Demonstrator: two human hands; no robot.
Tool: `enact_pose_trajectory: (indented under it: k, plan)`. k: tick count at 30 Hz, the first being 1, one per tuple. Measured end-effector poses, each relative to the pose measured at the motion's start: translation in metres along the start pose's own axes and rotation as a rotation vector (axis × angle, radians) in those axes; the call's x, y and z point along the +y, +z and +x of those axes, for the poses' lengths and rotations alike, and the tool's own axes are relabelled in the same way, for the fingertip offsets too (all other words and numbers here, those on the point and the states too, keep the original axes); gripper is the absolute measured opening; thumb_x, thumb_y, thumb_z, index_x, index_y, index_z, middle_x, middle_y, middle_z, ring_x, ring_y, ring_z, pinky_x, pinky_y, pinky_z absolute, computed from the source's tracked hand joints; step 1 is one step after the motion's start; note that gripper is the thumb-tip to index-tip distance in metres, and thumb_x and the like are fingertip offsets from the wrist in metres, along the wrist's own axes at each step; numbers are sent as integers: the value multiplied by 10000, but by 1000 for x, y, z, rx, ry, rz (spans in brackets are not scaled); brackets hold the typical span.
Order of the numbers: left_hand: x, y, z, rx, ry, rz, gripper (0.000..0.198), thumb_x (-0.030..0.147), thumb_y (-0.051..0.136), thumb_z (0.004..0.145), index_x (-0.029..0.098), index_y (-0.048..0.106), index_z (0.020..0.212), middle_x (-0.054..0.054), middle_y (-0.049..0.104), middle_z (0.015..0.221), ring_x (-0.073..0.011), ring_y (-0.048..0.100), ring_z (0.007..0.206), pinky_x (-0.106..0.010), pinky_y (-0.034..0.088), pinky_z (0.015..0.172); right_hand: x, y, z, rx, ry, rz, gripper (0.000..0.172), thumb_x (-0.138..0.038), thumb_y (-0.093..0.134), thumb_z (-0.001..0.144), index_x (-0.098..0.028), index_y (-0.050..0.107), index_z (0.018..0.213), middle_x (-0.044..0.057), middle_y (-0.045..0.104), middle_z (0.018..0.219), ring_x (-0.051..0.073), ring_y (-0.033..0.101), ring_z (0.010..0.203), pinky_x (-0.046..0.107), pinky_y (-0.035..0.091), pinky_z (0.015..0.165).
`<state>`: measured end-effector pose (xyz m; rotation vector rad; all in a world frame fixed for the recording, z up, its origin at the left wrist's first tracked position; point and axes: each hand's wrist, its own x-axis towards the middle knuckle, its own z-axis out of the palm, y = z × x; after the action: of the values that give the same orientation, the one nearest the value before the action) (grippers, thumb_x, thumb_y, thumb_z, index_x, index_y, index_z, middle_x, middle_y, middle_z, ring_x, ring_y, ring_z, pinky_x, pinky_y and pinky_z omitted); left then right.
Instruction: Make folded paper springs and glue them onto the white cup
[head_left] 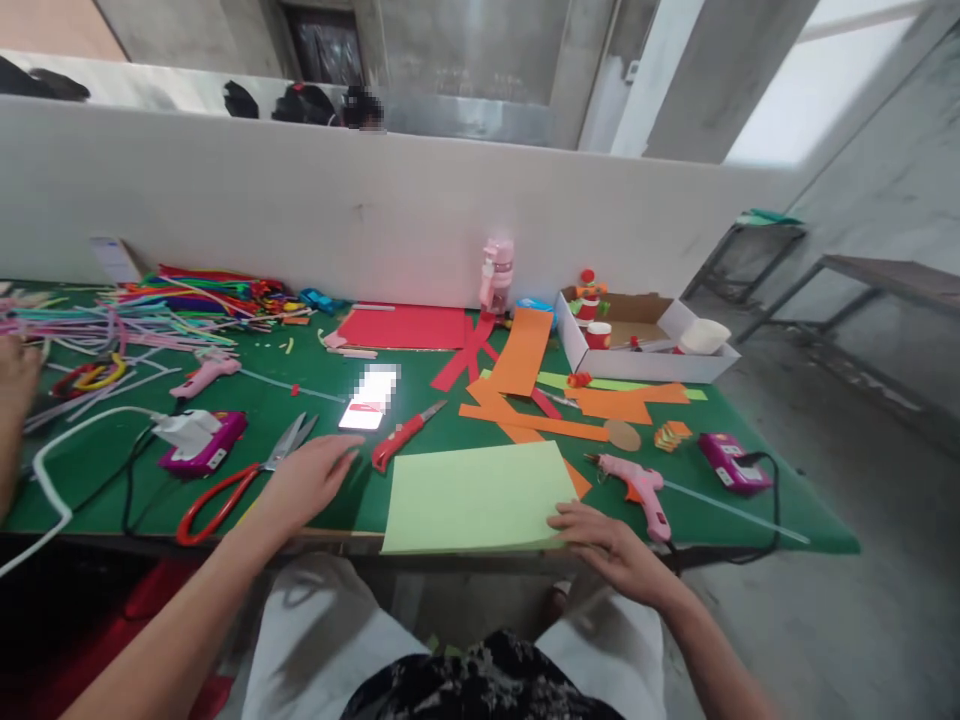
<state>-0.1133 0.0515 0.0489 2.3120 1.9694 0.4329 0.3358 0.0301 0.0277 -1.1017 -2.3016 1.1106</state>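
Observation:
A light green paper sheet point(480, 495) lies at the front edge of the green table, partly over orange strips. On its right edge rests my right hand point(604, 540), fingers stretched out and not gripping. My left hand point(315, 480) is over the table left of the sheet, its fingers loosely extended with nothing held. Just ahead of it are a lit phone point(367, 398) and a red-handled utility knife point(405, 435). Red-handled scissors point(251, 480) lie partly beside my left forearm. A pink glue gun point(637, 490) lies close to my right hand.
Orange paper strips point(521, 350) and red paper point(405, 327) lie behind the sheet. A white box point(652, 365) stands back right, near a pink bottle point(497, 275). Pipe cleaners point(187, 300), another glue gun point(206, 375), cables and another person's arm point(15, 410) are left.

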Motion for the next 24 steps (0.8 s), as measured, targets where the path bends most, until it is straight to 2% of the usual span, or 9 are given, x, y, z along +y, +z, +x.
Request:
enact_pose_trajectory:
  k: [4,8,12,15,19,21,23,24]
  plan:
    - [12,20,11,-76,40,29,365,368,382,950,202,681,1076,-107,742,1150,-269,672,1067,-381,523,895,2,9,-2,2,-20,-82,367,-160,546,842,-285,783,1092,86,648,1374,296,497,1382,575,341,1176]
    - [23,31,21,-62,29,82,264,298,433,911,214,680,948,-97,753,1003,-254,682,977,-334,516,818,4,22,-10,5,-42,-194,541,-56,528,699,-285,774,1123,74,574,1463,299,428,1435,589,264,1198]
    - [24,32,40,-29,-30,134,247,257,439,875,182,671,912,-133,742,885,-279,688,877,-341,507,737,5,32,-8,60,-61,-255,471,-73,547,726,-287,788,1070,72,580,1458,295,449,1419,601,248,1193]
    - [30,22,44,2,-43,137,283,309,440,891,147,664,948,-162,739,928,-305,692,897,-371,524,761,0,42,-3,166,-27,-259,433,-61,541,771,-296,796,1028,65,633,1396,279,488,1389,589,298,1171]
    - [35,11,15,76,54,76,408,371,346,975,135,641,1128,-155,695,1234,-289,624,1172,-415,473,1017,-20,55,1,131,-10,-291,334,-92,639,809,-288,791,1032,58,668,1352,268,514,1364,536,314,1172]
    - [34,19,-10,98,190,-21,433,403,338,994,163,651,1171,-118,698,1275,-257,612,1220,-396,458,1064,-30,56,2,122,-31,-289,268,-261,771,793,-272,782,1061,70,674,1341,289,517,1355,524,314,1175]
    - [32,36,-33,-3,371,-81,426,448,346,996,274,697,1163,-40,717,1277,-243,628,1225,-388,496,1039,-37,48,4,179,-29,-263,297,-389,756,831,-258,766,1097,77,705,1287,268,574,1292,469,378,1143]
    - [31,46,-44,-47,411,-68,426,465,354,993,314,705,1183,-21,701,1310,-245,625,1240,-388,514,1019,-38,41,7,227,-9,-259,283,-403,694,886,-247,758,1113,79,723,1248,249,609,1245,433,420,1111]
